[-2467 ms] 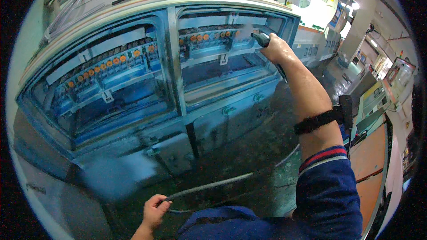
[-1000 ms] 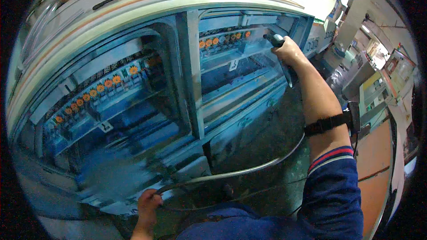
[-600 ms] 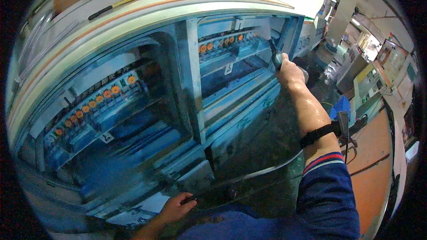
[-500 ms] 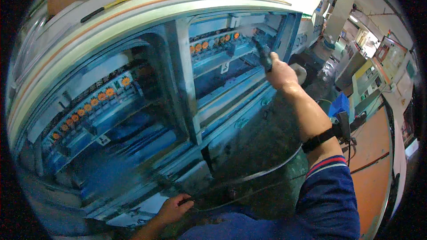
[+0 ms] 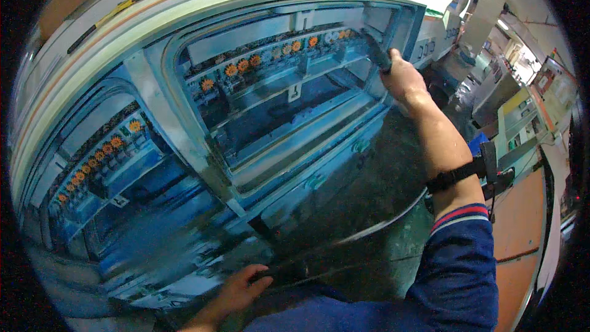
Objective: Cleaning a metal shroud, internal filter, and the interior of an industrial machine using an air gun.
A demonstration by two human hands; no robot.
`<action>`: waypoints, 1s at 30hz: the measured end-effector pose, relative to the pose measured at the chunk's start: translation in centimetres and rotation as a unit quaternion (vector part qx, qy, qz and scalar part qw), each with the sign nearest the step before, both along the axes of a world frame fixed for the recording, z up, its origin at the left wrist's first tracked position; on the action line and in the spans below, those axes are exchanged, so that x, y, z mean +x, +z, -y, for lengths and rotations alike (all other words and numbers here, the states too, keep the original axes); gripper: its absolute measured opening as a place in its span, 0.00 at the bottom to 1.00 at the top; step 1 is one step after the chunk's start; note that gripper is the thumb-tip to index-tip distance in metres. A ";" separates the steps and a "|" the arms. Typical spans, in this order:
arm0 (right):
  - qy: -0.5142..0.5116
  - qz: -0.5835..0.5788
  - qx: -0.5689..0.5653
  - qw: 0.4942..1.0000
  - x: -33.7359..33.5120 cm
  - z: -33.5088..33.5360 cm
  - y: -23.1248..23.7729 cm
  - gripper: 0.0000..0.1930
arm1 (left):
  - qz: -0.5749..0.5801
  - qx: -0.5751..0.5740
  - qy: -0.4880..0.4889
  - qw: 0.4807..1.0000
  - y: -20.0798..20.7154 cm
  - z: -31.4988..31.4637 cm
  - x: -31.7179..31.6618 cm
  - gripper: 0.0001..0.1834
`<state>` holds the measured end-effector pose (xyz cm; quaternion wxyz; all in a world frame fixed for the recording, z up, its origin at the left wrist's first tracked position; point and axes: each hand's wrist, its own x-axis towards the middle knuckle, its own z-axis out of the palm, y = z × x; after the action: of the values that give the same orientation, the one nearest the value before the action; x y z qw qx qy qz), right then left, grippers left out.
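My right hand (image 5: 405,80) is stretched out to the far right and closed around a dark spray gun (image 5: 377,52). The tip of the gun points into the right opening of a blue machine (image 5: 153,89), close to its row of orange toothed wheels (image 5: 255,60). At the bottom, my left hand (image 5: 243,289) is curled around a dark stretch of hose (image 5: 289,268); its grip is partly in shadow. The hose continues to the right as a pale curve (image 5: 381,227) below my right forearm.
Another row of orange wheels (image 5: 92,163) sits in the left opening. A yellow and black cutter knife (image 5: 110,19) lies on the machine's top. To the right stand orange panels (image 5: 516,227) and a control cabinet (image 5: 516,114). The floor (image 5: 405,249) looks dark and wet.
The view has shifted, so the right opening shows more fully. My right hand with the spray gun has moved toward the right end of its wheel row. My left hand stays low.
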<state>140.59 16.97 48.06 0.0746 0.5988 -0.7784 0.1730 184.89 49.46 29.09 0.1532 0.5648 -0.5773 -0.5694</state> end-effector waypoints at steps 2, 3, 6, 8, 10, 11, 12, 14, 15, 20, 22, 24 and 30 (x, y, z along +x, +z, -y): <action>0.098 0.003 0.005 0.995 0.6 0.6 -0.6 0.28 | 0.024 -0.007 0.006 1.000 0.3 0.9 -1.7 0.23; 0.100 0.005 0.007 0.995 -0.2 1.1 -0.6 0.28 | 0.005 -0.019 -0.008 1.000 0.4 1.3 -2.4 0.23; 0.032 -0.020 0.010 0.999 -4.5 3.8 0.2 0.24 | 0.011 -0.020 -0.004 1.000 -0.5 1.8 -3.1 0.23; 0.013 -0.026 0.019 0.999 -6.6 5.7 0.9 0.25 | 0.036 -0.008 0.010 0.999 -1.2 1.9 -2.5 0.22; 0.060 -0.010 0.024 0.998 -5.4 7.3 1.3 0.25 | -0.014 0.067 0.127 0.989 -1.5 1.7 -1.3 0.22; 0.106 0.001 0.017 0.994 -4.0 8.2 1.3 0.24 | -0.015 0.067 0.128 0.989 -1.7 1.5 -0.7 0.22; 0.133 0.047 0.036 0.989 0.0 7.1 2.6 0.22 | 0.011 0.026 0.144 0.989 -1.9 0.7 0.2 0.21; 0.160 0.011 0.034 0.986 -0.7 9.3 2.3 0.21 | 0.031 -0.013 0.150 0.988 -1.7 0.5 0.2 0.20; 0.190 -0.022 0.032 0.981 -1.0 10.8 2.2 0.20 | -0.010 -0.025 0.182 0.983 -0.9 0.6 -0.1 0.20; 0.067 -0.049 0.132 0.988 -2.3 13.8 4.5 0.16 | -0.045 -0.007 0.262 0.964 3.2 2.3 -1.6 0.18; 0.083 -0.041 0.138 0.986 -1.4 12.8 5.8 0.16 | -0.084 -0.071 0.263 0.958 2.8 2.4 -1.4 0.17; 0.095 -0.052 0.139 0.984 -1.1 12.7 6.1 0.17 | -0.075 -0.076 0.264 0.958 2.2 2.3 -1.2 0.17; 0.127 -0.069 0.108 0.984 -0.6 11.4 6.6 0.18 | -0.106 -0.029 0.266 0.958 3.1 3.0 -1.9 0.18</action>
<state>139.99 5.61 54.61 0.0399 0.7081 -0.7029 0.0542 182.96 46.45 32.17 0.3759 0.6293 -0.4033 -0.5477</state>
